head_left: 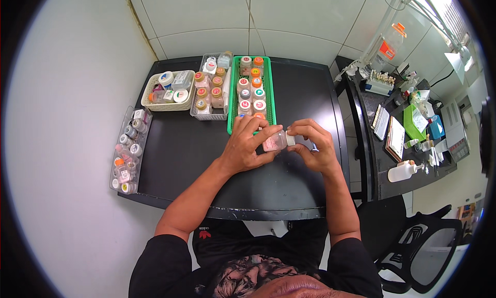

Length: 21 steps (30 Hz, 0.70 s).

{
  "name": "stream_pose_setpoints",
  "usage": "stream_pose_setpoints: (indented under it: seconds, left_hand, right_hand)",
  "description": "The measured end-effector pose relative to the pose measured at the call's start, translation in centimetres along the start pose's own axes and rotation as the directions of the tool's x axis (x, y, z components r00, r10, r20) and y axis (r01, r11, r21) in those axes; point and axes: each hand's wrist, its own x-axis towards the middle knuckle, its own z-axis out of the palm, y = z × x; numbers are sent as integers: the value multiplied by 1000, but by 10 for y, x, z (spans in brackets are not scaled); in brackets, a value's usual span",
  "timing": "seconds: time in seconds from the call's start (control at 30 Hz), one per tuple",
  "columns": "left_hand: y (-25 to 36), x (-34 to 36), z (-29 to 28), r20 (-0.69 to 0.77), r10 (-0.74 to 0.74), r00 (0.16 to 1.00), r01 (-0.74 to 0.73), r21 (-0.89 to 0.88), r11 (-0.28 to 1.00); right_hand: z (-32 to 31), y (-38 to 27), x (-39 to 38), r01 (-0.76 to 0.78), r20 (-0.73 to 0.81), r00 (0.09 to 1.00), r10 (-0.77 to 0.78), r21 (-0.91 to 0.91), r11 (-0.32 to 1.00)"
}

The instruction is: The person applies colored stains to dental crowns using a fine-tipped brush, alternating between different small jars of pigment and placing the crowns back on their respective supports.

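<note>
1. One small clear plastic bottle with pink contents (pixel 273 142), tilted nearly sideways, is above the black table (pixel 181 143), near the close end of a green plastic basket (pixel 271 86).
2. Left hand (pixel 244 145): fingers clamped around the bottle's body.
3. Right hand (pixel 318 145): fingers gripping the round white cap (pixel 291 138).
4. Two rows of capped jars (pixel 260 106) stand in the basket.

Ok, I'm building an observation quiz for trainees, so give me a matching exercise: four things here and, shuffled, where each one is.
1. Clear bottle with pink contents
2. Green rectangular plastic basket
3. Long clear plastic tray
4. White plastic pump bottle

A. Along the left edge of the black table
B. In the left hand, right hand at its white cap
C. On the dark side desk
D. Rightmost container on the black table

Pairs: 1-B, 2-D, 3-A, 4-C
</note>
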Motion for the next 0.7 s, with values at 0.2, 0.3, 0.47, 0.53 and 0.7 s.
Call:
stream_pose_setpoints:
  seconds: [0.2,0.3,0.47,0.53,0.7]
  left_hand:
    - [-1,-8,5,42,-44,998,54,-273,961]
    - [-1,-9,5,54,-58,997,72,-316,946]
    - [-2,-9,5,88,-78,993,107,-392,914]
    - [-2,-8,3,111,-82,990,120,-394,911]
    - [0,-9,6,50,-63,997,76,-326,942]
  right_hand:
    - [1,0,1,8,12,1000,-9,86,996]
    - [1,-1,1,2,21,1000,-4,85,996]
    - [1,-3,-1,-10,48,999,7,72,997]
    - [-1,-5,0,-11,57,998,7,77,997]
    - [-5,-6,3,19,69,997,-22,44,999]
